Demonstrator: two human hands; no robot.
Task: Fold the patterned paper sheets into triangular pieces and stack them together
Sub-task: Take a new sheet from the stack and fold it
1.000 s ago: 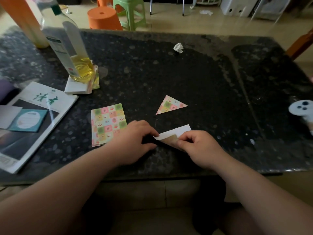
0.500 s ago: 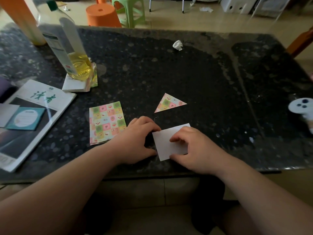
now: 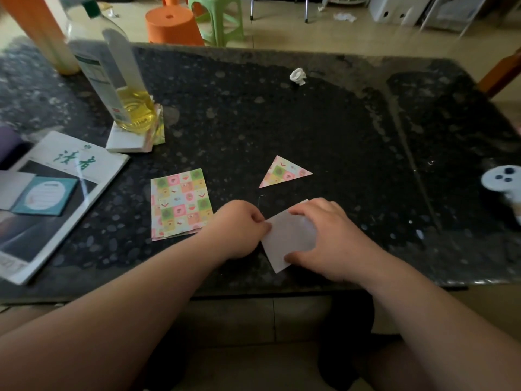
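Note:
A paper sheet [image 3: 284, 239] lies white side up near the front edge of the dark table [image 3: 310, 122]. My left hand [image 3: 239, 228] pinches its left corner. My right hand [image 3: 328, 238] lies over its right half, with fingers on the top edge and thumb on the lower edge. A small stack of patterned sheets [image 3: 180, 203] sits to the left of my hands. One folded patterned triangle [image 3: 283, 172] lies just beyond them.
An oil bottle [image 3: 112, 74] stands on a paper pad [image 3: 128, 141] at the back left. A magazine [image 3: 50, 193] with sticky notes lies at the left edge. A crumpled paper ball [image 3: 298, 76] sits far back, and a white controller [image 3: 503, 180] lies at the right edge.
A second ago the sheet was held up on edge between both hands. It has since been laid flat, white side up, and my right hand has spread over it.

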